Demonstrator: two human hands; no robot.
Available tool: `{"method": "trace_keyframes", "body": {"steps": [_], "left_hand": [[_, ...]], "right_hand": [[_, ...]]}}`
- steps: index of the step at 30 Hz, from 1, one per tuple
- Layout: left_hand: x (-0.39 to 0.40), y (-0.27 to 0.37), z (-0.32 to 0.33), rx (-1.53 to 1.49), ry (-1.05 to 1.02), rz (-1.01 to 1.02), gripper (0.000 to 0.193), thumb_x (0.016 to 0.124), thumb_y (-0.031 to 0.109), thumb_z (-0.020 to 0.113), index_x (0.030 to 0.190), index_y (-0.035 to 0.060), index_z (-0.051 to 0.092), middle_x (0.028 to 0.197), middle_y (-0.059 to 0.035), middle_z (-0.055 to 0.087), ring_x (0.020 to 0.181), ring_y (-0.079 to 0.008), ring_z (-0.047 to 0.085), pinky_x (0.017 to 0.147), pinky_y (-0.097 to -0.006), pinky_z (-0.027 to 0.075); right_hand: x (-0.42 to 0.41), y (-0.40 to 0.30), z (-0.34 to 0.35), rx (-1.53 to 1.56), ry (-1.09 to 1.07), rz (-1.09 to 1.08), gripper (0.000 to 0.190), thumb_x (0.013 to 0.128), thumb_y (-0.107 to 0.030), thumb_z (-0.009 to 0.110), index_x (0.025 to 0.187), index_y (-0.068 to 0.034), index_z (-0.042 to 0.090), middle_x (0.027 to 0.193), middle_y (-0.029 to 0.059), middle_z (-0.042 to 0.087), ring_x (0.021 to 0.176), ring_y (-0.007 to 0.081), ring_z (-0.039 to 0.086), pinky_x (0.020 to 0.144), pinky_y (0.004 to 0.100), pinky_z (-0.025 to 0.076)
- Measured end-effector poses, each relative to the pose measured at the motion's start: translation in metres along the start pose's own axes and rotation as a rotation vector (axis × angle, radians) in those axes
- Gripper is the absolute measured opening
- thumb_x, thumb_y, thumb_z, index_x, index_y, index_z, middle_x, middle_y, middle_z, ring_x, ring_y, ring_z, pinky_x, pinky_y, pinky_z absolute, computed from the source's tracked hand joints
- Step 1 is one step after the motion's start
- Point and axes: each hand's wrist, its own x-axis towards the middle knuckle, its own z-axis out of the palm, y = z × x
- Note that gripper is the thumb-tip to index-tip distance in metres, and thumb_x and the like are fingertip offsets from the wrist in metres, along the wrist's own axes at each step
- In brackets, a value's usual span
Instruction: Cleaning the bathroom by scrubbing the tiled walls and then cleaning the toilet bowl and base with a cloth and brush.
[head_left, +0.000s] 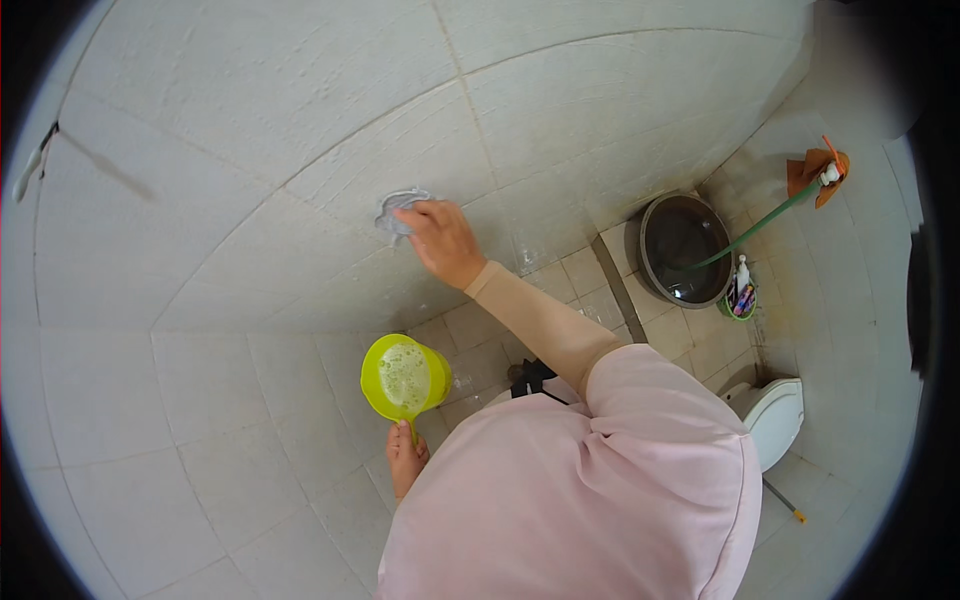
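Note:
With my right hand (446, 240) I hold a wet grey cloth (397, 211) flat against the white wall tiles (390, 165). Thin streaks and drops show on the tiles around and above it. Lower down, the fingers of my left hand (406, 456) are closed around the handle of a yellow-green plastic water dipper (445, 375). Foamy, bubbly liquid (405, 375) fills part of the dipper, which hangs in the air beside the wall, apart from the cloth.
A dark round tub (688, 251) of water stands in the corner, with a green hose (757, 226) running into it from a tap (829, 174). Beside it is a green basket (738, 307) of toiletries. A toilet (776, 424) and a yellow-tipped stick (784, 501) lie at the right.

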Motion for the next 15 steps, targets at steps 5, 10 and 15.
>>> {"method": "trace_keyframes", "body": {"steps": [5, 10, 15], "left_hand": [[0.004, -0.002, -0.007, 0.035, -0.035, 0.000, 0.022, 0.104, 0.035, 0.051, 0.104, 0.0134, 0.055, 0.065, 0.0059, 0.042, 0.051, -0.0032, 0.035, 0.043, -0.0194, 0.025], [0.005, 0.008, -0.013, 0.034, -0.115, -0.011, 0.022, 0.104, 0.035, 0.051, 0.104, 0.0132, 0.055, 0.065, 0.0058, 0.042, 0.050, -0.0036, 0.036, 0.043, -0.0197, 0.025], [-0.007, 0.024, -0.007, 0.150, -0.131, -0.003, 0.021, 0.105, 0.034, 0.051, 0.103, 0.0130, 0.055, 0.065, 0.0058, 0.041, 0.050, -0.0036, 0.036, 0.043, -0.0199, 0.026]], "right_hand": [[-0.009, 0.077, -0.080, -0.123, 0.526, 0.442, 0.034, 0.088, -0.003, 0.059, 0.119, 0.003, 0.045, 0.112, 0.0189, 0.046, 0.102, 0.0290, 0.048, 0.091, 0.0422, 0.041], [-0.005, 0.098, -0.112, -0.194, 0.796, 0.694, 0.032, 0.091, -0.002, 0.054, 0.120, 0.006, 0.044, 0.118, 0.0241, 0.044, 0.112, 0.0383, 0.044, 0.100, 0.0478, 0.036], [-0.022, 0.041, -0.075, 0.001, 0.503, 0.529, 0.035, 0.090, 0.000, 0.053, 0.123, 0.006, 0.044, 0.119, 0.0259, 0.044, 0.112, 0.0405, 0.044, 0.100, 0.0483, 0.036]]}}
